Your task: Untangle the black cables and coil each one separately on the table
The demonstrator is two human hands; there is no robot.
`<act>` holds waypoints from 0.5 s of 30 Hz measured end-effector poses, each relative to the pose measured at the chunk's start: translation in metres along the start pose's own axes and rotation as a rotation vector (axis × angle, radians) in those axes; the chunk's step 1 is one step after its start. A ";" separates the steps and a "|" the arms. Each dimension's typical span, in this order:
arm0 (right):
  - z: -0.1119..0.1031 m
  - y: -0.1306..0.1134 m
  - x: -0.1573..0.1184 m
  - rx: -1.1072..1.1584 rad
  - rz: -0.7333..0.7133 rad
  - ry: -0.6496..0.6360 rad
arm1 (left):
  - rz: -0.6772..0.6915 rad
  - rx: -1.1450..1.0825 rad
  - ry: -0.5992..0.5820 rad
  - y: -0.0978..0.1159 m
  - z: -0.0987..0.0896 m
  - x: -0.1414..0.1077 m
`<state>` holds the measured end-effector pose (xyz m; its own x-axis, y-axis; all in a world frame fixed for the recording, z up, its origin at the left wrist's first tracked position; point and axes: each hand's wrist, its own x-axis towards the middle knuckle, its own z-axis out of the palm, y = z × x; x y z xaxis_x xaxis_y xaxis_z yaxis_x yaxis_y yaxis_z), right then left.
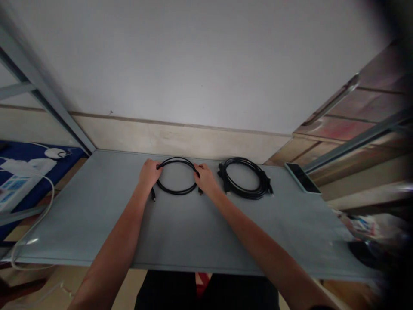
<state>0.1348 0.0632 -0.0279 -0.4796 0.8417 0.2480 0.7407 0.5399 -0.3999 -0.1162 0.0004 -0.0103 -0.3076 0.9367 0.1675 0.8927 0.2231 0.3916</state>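
Observation:
A black cable [177,193] lies in a loose round coil on the grey tabletop [180,232]. My left hand [150,173] is closed on the coil's left side, and one plug end [153,194] pokes out below it. On the opposite side my right hand [204,177] grips the coil, with another connector showing just beneath the fingers. To the right of that hand rests a second, thicker bundle of coiled black cables [247,194], with several plugs at its sides; neither hand touches it.
A phone [302,178] lies at the table's back right. Metal frame posts [61,103] flank the table. At left, a white cord [51,198] hangs past a blue surface [64,172] bearing a white box. The wall [193,140] borders the back edge.

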 end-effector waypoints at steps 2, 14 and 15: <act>0.002 0.002 0.002 0.055 0.003 0.052 | -0.042 -0.003 -0.021 -0.005 -0.003 0.000; -0.005 -0.004 -0.013 0.023 0.065 -0.023 | -0.066 0.018 0.018 0.003 0.004 -0.004; -0.004 -0.005 -0.010 0.004 0.074 -0.002 | -0.049 0.020 0.031 0.004 0.003 -0.004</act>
<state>0.1375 0.0523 -0.0252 -0.4244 0.8793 0.2162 0.7720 0.4762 -0.4210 -0.1104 -0.0020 -0.0123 -0.3607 0.9158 0.1766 0.8827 0.2741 0.3816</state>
